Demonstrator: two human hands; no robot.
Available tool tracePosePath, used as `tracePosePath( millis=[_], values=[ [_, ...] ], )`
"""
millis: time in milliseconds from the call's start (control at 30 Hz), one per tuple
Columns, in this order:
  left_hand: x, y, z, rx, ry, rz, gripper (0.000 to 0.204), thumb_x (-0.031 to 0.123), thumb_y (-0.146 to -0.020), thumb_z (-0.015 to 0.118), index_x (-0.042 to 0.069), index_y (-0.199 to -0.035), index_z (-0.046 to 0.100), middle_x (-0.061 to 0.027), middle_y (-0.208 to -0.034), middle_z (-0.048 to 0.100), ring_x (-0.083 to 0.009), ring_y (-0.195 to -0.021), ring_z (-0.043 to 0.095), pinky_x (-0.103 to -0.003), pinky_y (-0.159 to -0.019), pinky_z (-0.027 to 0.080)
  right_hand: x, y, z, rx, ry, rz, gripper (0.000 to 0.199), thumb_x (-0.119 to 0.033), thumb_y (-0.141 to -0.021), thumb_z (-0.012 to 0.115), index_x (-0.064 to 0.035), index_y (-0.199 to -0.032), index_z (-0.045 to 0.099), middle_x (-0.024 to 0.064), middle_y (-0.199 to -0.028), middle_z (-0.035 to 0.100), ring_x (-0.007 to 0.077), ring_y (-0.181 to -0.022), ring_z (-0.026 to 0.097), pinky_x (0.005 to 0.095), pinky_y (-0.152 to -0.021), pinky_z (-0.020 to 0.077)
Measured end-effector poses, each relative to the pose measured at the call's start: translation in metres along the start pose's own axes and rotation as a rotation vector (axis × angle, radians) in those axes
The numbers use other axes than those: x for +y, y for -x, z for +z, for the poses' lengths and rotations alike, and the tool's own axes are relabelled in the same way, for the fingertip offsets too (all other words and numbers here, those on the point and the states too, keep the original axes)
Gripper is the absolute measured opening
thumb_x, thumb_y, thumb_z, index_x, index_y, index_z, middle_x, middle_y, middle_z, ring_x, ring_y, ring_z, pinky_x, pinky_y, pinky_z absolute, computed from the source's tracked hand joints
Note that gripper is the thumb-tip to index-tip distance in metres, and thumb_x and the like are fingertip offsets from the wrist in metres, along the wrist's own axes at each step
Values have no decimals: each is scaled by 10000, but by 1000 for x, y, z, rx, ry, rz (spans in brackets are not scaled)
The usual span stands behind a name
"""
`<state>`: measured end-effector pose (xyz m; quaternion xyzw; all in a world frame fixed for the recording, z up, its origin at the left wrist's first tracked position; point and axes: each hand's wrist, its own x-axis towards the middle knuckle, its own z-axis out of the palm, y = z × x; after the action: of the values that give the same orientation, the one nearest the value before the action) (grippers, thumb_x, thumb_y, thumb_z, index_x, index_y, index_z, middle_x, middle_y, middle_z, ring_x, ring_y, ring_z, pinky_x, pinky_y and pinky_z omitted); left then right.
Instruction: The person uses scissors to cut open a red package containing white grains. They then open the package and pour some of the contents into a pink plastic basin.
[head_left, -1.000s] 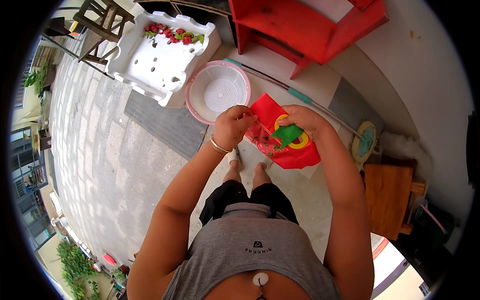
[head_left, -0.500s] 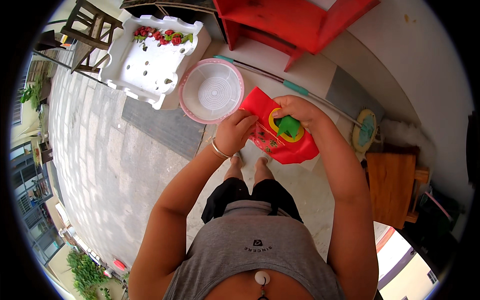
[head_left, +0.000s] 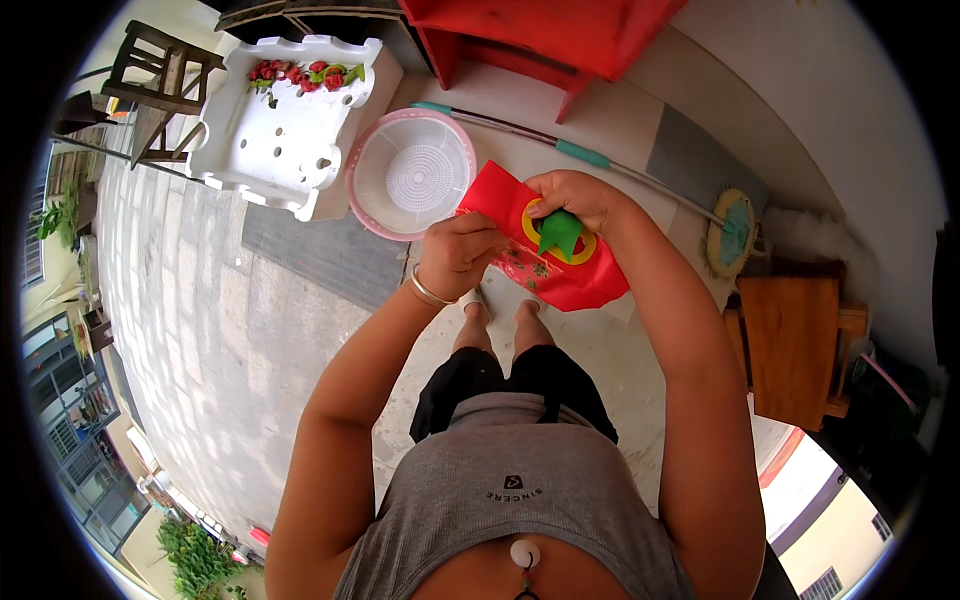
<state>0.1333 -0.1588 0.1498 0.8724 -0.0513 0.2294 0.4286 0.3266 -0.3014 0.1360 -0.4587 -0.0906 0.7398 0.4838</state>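
Above my feet I have a red bag [head_left: 601,281] in both hands. It has a yellow-rimmed oval opening, a green leaf-shaped piece [head_left: 560,235] within the oval and a patterned side facing down. My right hand [head_left: 575,200] grips the upper edge, its thumb pressed on the yellow rim. At the bag's left side is my left hand [head_left: 460,250], its fingers pinched together at the edge. A thin pale line, perhaps a thread, runs across the bag from those fingers. What exactly sits between the fingertips is hidden.
Beyond the bag stands a pink-rimmed white basket [head_left: 361,206], beside a white foam box [head_left: 290,150] holding red and green pieces. A mop [head_left: 585,152] lies diagonally behind. A red shelf [head_left: 540,40] is at the back, a wooden stool [head_left: 790,345] at right, a wooden chair [head_left: 165,75] at far left.
Both hands and the bag have shifted slightly left and up in the view. The left hand has turned a little, its fingers still pinched at the bag's edge.
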Motion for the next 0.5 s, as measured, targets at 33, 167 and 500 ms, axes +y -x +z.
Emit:
tracePosePath(
  millis=[33,167,500],
  values=[
    [3,3,1,-6,-28,16,205,26,-645,688,68,-845,703,-23,-808,588,-192,-627,594,-309,-523,486,0,0,0,3,-20,-4,299,-8,-807,621,68,-1095,602,148,-995,686,204,-843,685,318,-789,556],
    [11,4,11,19,-172,136,197,-6,-647,721,61,-831,709,-36,-789,596,-195,-613,598,-298,-531,484,2,-1,-1,-14,-48,3,337,-14,-805,632,63,-1130,586,141,-1001,684,194,-846,686,314,-795,557],
    [16,0,18,-3,-215,196,243,69,-615,673,73,-856,705,-16,-823,590,-185,-656,595,-313,-529,486,6,-3,-10,46,-44,9,312,-3,-827,623,70,-1128,587,145,-988,680,197,-833,683,321,-780,561]
  ],
)
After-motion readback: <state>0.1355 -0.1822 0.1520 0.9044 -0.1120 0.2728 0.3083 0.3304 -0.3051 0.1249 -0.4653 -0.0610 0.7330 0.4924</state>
